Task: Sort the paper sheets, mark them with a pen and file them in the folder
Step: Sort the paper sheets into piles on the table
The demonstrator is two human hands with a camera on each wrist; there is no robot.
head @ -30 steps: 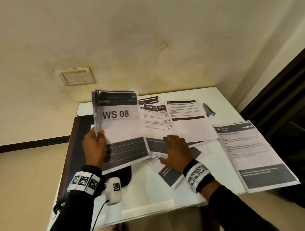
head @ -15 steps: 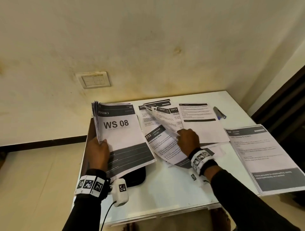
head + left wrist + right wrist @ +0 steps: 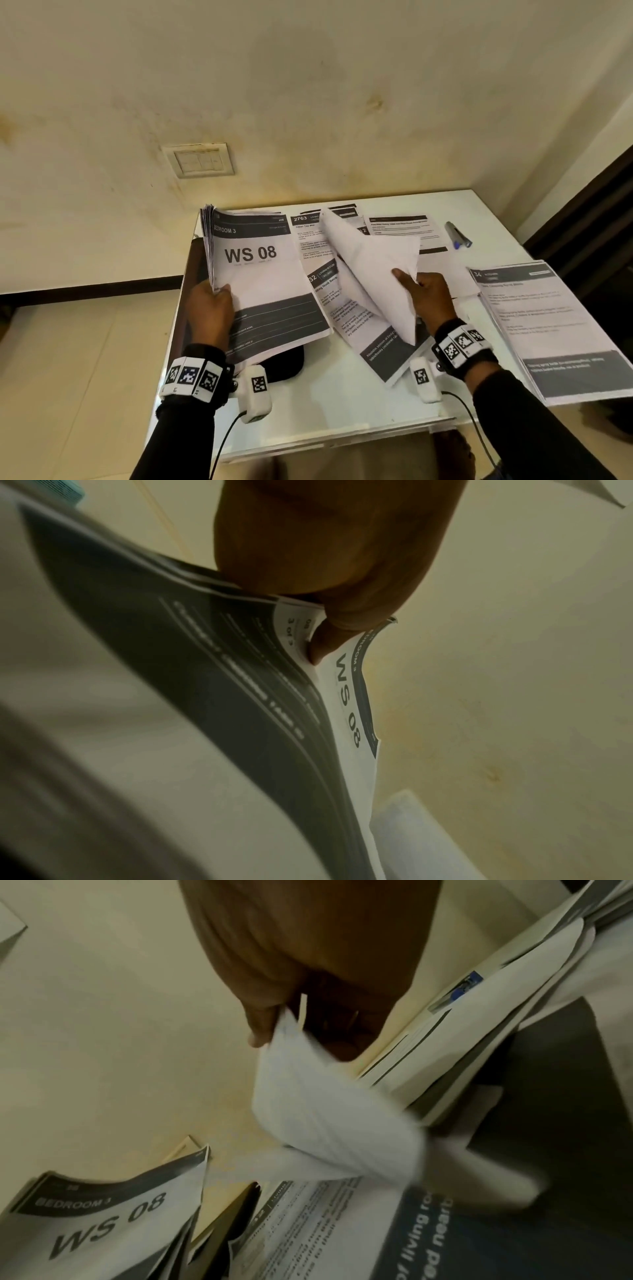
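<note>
A lifted sheet [image 3: 373,270] is pinched by the right hand [image 3: 430,296], just right of the WS 08 stack [image 3: 257,274] clamped in the left hand [image 3: 210,313].

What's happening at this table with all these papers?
A person is sorting printed sheets at a white table. Their left hand grips a stack topped by the WS 08 sheet, held up off the table. Their right hand holds a lifted sheet, blank side up. More sheets lie spread out; a pen lies untouched at the far side.
</note>
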